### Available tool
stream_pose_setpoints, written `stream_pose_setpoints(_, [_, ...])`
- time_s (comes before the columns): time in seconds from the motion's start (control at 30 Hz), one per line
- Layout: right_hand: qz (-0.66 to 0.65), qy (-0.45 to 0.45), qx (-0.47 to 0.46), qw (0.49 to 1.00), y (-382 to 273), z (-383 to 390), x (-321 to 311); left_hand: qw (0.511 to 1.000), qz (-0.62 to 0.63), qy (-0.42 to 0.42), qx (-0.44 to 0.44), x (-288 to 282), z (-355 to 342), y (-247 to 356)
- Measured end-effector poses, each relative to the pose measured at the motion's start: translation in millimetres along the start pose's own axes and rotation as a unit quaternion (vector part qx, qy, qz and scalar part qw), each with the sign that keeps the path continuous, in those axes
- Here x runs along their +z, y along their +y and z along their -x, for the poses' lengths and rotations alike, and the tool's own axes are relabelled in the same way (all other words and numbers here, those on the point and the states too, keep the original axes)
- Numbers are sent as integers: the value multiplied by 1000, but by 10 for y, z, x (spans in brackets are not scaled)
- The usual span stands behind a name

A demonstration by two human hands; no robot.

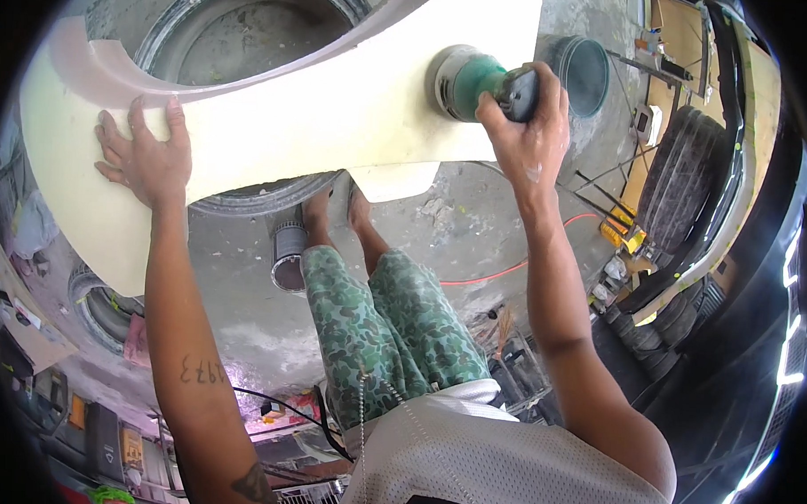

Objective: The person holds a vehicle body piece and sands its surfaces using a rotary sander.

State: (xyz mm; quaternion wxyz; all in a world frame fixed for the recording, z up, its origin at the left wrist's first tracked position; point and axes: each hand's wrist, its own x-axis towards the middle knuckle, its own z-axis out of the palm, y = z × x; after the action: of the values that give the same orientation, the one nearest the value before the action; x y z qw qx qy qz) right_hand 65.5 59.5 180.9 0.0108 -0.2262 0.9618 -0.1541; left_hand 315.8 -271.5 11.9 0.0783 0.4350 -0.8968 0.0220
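A pale yellow car fender (319, 129) with a curved wheel-arch cutout lies across a large tyre (148, 52) in front of me. My left hand (149, 152) rests flat on the fender's left part, fingers spread near the arch edge. At the other end, my right hand (530, 136) is wrapped round the dark head of a green orbital sander (473, 84). The sander's round pad sits against the fender face near its right end. The hand covers part of the tool, and the surface under the pad is hidden.
A bluish-grey bucket (580, 79) stands just beyond the fender's right end. An orange hose (496, 276) runs over the concrete floor. Near my feet is a grey cylindrical container (289, 248). Another tyre (686, 177) leans at right, beside dark curved panels; clutter lies at lower left.
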Motion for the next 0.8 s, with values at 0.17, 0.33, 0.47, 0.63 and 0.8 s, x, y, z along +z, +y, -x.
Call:
stream_pose_setpoints(0.17, [-6,-141,-56,988,155,61,-107,1000,-1,-1,-4,-13,4,16])
stream_pose_setpoints(0.33, [14,-35,-15,999,220,-38,-49,1000,-8,-12,-5,-21,-10,5])
stream_pose_setpoints(0.47, [-8,-134,-65,989,44,289,-127,1000,-2,-5,-1,-38,-15,24])
stream_pose_setpoints(0.63, [3,-100,-51,994,122,48,-65,1000,-26,-11,0,-19,-9,21])
stream_pose_setpoints(0.8, [2,-25,-29,999,197,-277,4,1000,-12,-1,3,-16,-5,23])
